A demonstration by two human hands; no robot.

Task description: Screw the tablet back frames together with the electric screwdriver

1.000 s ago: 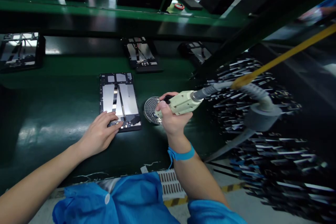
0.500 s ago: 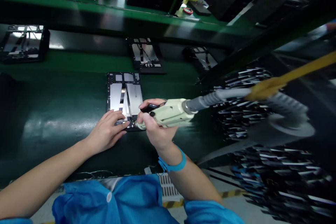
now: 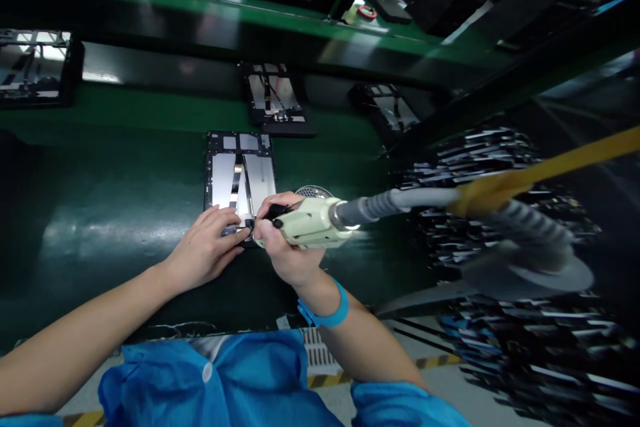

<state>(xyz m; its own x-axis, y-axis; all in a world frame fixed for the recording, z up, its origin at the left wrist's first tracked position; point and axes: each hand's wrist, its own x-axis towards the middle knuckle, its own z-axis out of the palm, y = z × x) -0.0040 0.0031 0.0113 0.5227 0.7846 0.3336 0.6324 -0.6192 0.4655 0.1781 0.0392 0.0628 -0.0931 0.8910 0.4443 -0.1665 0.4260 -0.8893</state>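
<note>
perf. dish; contents unclr bhd driver

An opened tablet, black-framed with silvery panels, lies flat, long sides running near to far. A pale green tool reaches over its near right corner.

Your worktop is dark green and glossy, and in front of you an opened tablet-like unit lies flat on it, with a perforated round metal piece, partly hidden, just to its right. Toward the far side you have three similar units: one at the left edge, one near the middle, one farther right.
</note>
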